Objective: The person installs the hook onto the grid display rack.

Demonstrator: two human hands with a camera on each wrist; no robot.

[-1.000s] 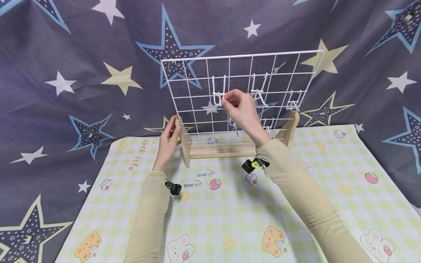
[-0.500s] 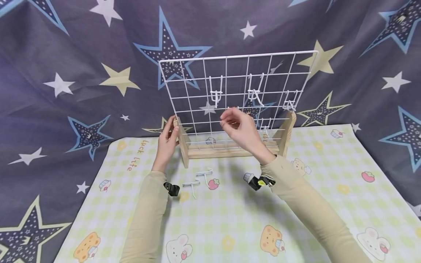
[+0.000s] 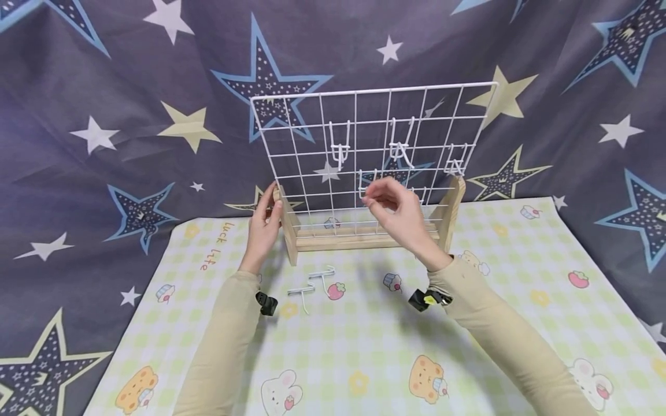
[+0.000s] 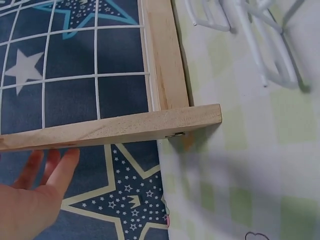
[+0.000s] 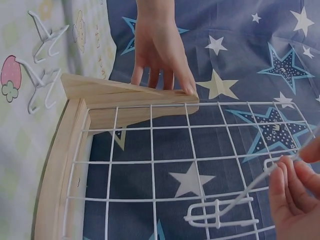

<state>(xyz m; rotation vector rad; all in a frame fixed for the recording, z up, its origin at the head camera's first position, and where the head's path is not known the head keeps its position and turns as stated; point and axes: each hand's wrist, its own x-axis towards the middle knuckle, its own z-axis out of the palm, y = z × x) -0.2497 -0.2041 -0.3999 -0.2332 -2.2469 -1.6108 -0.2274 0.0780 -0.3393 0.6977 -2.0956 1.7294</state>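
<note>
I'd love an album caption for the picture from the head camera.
Left hand on the stand, right hand at the grid, two hooks lying on the checked cloth.

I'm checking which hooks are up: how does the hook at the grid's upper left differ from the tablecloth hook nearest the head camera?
Place: the hung hook is on the wire grid; the loose hook lies on the tablecloth.
Outline, head view: the hung hook shows a tall U shape; the loose hook looks more like a T.
Both are white.
</note>
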